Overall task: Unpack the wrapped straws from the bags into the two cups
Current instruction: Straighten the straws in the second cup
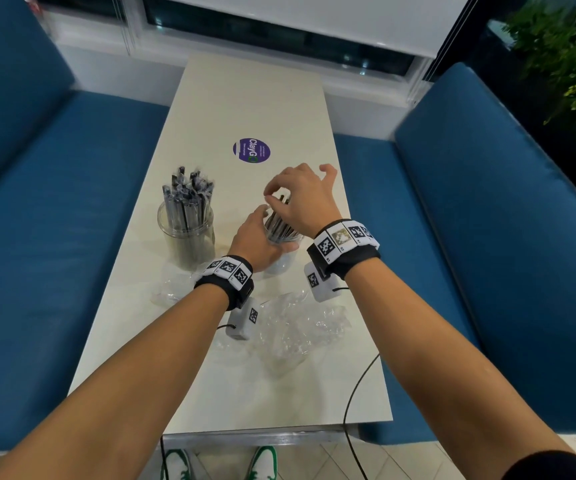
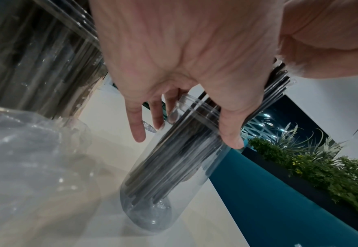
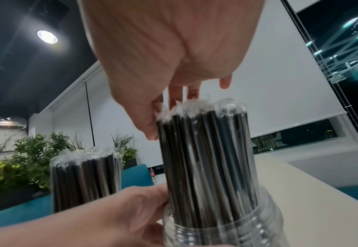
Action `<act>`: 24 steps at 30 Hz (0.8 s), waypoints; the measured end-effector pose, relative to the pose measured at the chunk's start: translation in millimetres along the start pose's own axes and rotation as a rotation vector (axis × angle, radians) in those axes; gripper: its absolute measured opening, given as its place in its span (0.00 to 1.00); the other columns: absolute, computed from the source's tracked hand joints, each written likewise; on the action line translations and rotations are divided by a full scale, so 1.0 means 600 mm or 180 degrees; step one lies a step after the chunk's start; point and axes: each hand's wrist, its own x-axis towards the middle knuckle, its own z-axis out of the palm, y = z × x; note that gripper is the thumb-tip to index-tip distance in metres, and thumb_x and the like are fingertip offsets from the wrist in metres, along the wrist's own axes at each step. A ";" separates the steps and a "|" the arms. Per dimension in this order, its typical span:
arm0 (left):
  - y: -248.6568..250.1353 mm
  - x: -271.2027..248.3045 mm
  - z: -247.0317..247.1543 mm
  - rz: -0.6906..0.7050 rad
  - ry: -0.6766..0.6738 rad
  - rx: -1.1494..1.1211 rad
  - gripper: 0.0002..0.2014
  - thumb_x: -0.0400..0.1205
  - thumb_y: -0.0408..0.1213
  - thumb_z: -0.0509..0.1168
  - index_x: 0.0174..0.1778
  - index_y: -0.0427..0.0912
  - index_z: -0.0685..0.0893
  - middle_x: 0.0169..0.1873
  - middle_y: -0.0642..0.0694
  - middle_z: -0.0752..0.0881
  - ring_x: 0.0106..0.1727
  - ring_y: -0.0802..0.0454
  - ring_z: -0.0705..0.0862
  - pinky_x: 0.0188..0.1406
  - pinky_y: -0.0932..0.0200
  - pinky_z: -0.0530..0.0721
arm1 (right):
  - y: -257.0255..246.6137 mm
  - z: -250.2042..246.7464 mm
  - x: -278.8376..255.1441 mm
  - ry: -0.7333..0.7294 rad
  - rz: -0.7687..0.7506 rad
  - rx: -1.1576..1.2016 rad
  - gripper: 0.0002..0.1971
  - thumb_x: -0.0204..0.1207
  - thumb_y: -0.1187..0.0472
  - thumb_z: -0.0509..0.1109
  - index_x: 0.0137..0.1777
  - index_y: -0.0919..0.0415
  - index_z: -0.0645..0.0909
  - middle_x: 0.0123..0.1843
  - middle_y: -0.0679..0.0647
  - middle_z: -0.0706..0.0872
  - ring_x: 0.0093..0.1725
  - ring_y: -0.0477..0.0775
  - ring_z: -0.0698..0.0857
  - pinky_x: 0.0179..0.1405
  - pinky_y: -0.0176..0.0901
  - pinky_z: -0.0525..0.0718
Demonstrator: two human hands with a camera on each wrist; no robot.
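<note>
Straws (image 3: 205, 158) in clear wrappers stand upright in the near cup (image 2: 174, 175), which rests on the desk (image 1: 245, 98). The left hand (image 1: 255, 244) wraps its fingers (image 2: 135, 123) around that cup's upper wall. The right hand (image 1: 305, 199) hovers over the straw tops, its fingers (image 3: 175, 95) loosely spread and touching the wrapper ends. A second cup (image 1: 188, 237), also full of straws, stands to the left; crumpled empty bags (image 1: 297, 327) lie nearer the person.

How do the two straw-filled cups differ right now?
The left cup stands free, untouched; the right cup is gripped by the left hand. The right hand touches the right cup's straws; the left cup's straws stand alone. Both are clear plastic.
</note>
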 end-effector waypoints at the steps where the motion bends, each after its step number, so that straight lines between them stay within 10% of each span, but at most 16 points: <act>1: 0.000 0.001 0.000 0.0013 0.0002 0.0026 0.49 0.69 0.57 0.84 0.84 0.48 0.70 0.78 0.46 0.82 0.74 0.42 0.84 0.76 0.42 0.82 | -0.002 -0.001 0.001 -0.0097 -0.0003 0.0001 0.07 0.83 0.47 0.70 0.52 0.43 0.89 0.52 0.41 0.90 0.64 0.48 0.82 0.78 0.68 0.56; 7: -0.006 0.006 0.003 0.0042 0.0050 0.0002 0.49 0.71 0.55 0.86 0.85 0.49 0.70 0.79 0.47 0.81 0.77 0.42 0.83 0.77 0.44 0.81 | 0.008 -0.007 -0.003 -0.0216 0.0032 -0.0543 0.12 0.80 0.43 0.73 0.59 0.45 0.90 0.65 0.47 0.85 0.72 0.54 0.77 0.79 0.70 0.51; 12: -0.004 0.004 0.003 0.0023 0.0031 0.0001 0.55 0.72 0.55 0.86 0.90 0.44 0.64 0.84 0.45 0.76 0.82 0.42 0.78 0.81 0.47 0.76 | 0.007 -0.022 0.000 -0.0321 0.0063 -0.0654 0.10 0.85 0.57 0.68 0.54 0.46 0.91 0.57 0.45 0.89 0.69 0.52 0.78 0.79 0.72 0.50; 17: -0.005 0.003 0.002 0.0020 0.0044 0.0019 0.55 0.72 0.55 0.86 0.91 0.44 0.64 0.85 0.45 0.75 0.83 0.42 0.77 0.82 0.47 0.75 | 0.015 -0.020 -0.002 0.0414 0.0329 -0.0214 0.09 0.86 0.57 0.69 0.54 0.45 0.90 0.55 0.43 0.89 0.67 0.49 0.81 0.76 0.62 0.45; 24: -0.004 0.005 0.004 0.0011 0.0049 0.0125 0.54 0.72 0.54 0.86 0.90 0.43 0.65 0.83 0.44 0.77 0.82 0.42 0.78 0.78 0.52 0.74 | 0.027 0.043 -0.029 -0.0119 0.0080 -0.0142 0.19 0.93 0.56 0.53 0.61 0.56 0.88 0.69 0.50 0.86 0.73 0.55 0.78 0.74 0.61 0.67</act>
